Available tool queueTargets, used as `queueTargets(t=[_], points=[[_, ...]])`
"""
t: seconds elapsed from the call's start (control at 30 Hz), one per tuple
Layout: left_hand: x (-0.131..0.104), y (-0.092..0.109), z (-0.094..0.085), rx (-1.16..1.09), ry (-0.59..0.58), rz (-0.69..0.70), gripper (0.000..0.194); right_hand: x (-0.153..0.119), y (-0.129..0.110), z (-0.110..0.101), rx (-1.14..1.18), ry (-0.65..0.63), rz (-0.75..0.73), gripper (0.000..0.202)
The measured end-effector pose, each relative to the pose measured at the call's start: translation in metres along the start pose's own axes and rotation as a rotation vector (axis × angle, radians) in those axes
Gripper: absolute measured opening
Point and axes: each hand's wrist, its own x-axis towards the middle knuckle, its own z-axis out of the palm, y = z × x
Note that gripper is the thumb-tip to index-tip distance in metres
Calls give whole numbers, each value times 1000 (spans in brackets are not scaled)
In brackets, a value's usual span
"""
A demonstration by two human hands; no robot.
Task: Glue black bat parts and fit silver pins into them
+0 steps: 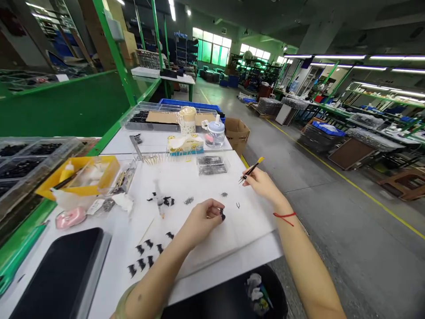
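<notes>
My left hand (205,221) pinches a small black piece (222,212) between thumb and fingers, over the white sheet (245,230). To its right, my right hand (260,180) holds dark tweezers (251,170) with a yellow end, their tips pointing down left and apart from the piece. A small dark U-shaped part (238,205) lies below the tweezers. Two little piles of tiny metal bits, one pile (224,194) near my left hand and another pile (189,200) further left, rest on the sheet. Several black bat-shaped pieces (141,264) lie beside my left forearm.
A syringe (160,201) lies among black parts at the left. Further back are a clear box (212,165), a tissue pack (185,145) and a lidded jar (215,133). A yellow tray (113,166) and a black phone-like slab (59,274) are left. A bin (279,292) stands below the front edge.
</notes>
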Motion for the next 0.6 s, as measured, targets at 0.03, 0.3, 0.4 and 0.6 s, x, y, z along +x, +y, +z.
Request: queueTargets(t=[0.03, 0.3, 0.4, 0.6], points=[[-1, -1, 0, 1, 15, -7, 21, 4, -1, 1, -45, -27, -13, 29], [-20, -2, 1, -73, 63, -59, 21, 3, 26, 10, -175, -105, -81, 26], [-29, -3, 4, -59, 77, -69, 19, -7, 23, 10, -151, -85, -110, 23], [-41, -11, 1, 156, 102, -3, 18, -42, -1, 11, 20, 121, -86, 11]])
